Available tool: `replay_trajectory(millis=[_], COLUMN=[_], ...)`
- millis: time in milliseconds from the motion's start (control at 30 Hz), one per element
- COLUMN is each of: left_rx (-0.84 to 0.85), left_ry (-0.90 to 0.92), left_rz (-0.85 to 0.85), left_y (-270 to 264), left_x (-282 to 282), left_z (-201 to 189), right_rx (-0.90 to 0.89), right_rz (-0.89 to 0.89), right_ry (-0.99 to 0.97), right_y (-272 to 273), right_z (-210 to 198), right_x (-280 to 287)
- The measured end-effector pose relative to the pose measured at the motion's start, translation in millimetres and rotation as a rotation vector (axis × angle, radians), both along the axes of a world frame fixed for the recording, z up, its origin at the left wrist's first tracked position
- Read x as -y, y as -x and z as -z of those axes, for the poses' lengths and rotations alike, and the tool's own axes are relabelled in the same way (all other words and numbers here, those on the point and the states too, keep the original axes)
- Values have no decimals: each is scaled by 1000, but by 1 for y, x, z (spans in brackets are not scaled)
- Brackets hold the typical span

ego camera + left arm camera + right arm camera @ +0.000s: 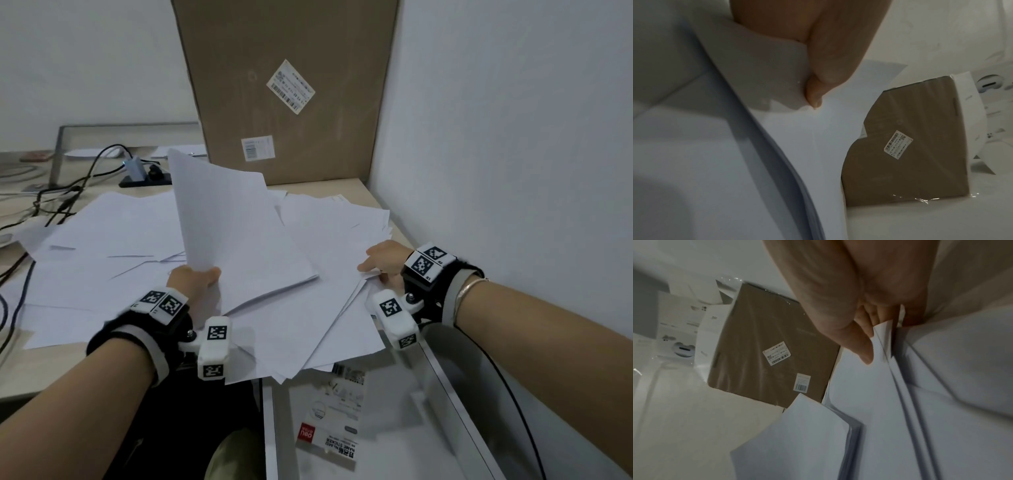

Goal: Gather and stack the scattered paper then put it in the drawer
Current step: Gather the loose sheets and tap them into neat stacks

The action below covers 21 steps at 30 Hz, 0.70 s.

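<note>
White sheets of paper (pixel 113 246) lie scattered over the light wooden desk (pixel 41 380). My left hand (pixel 193 279) pinches a lifted bundle of sheets (pixel 233 233) by its near corner, thumb on top; the bundle tilts up toward the back. In the left wrist view the thumb (pixel 830 53) presses on that bundle (pixel 813 142). My right hand (pixel 383 262) grips the right edge of a fanned pile of sheets (pixel 335 274); its fingers (pixel 857 340) curl round the sheet edges (pixel 885 369). Below the desk edge the white drawer (pixel 455 394) stands open.
A tall brown cardboard box (pixel 291 89) leans against the back wall. A power strip and black cables (pixel 68 192) lie at the back left. A sticker packet (pixel 329 428) rests inside the drawer. The white wall (pixel 513 137) runs close along the right.
</note>
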<state>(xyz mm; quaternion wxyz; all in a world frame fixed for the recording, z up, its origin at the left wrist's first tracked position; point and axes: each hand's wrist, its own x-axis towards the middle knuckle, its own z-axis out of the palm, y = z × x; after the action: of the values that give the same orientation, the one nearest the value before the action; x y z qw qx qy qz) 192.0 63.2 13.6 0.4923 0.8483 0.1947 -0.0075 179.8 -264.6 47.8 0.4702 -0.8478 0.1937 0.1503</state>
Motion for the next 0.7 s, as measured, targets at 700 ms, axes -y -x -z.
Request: replay_trajectory(millis=[700], left_rx=[5], left_ry=[171], left_rz=[22], left_y=[-12], left_x=[-2], left_z=[20], right_rx=[-23], right_rz=[52], right_ry=[-61], right_y=[-41], right_z=[-21], right_x=[-11])
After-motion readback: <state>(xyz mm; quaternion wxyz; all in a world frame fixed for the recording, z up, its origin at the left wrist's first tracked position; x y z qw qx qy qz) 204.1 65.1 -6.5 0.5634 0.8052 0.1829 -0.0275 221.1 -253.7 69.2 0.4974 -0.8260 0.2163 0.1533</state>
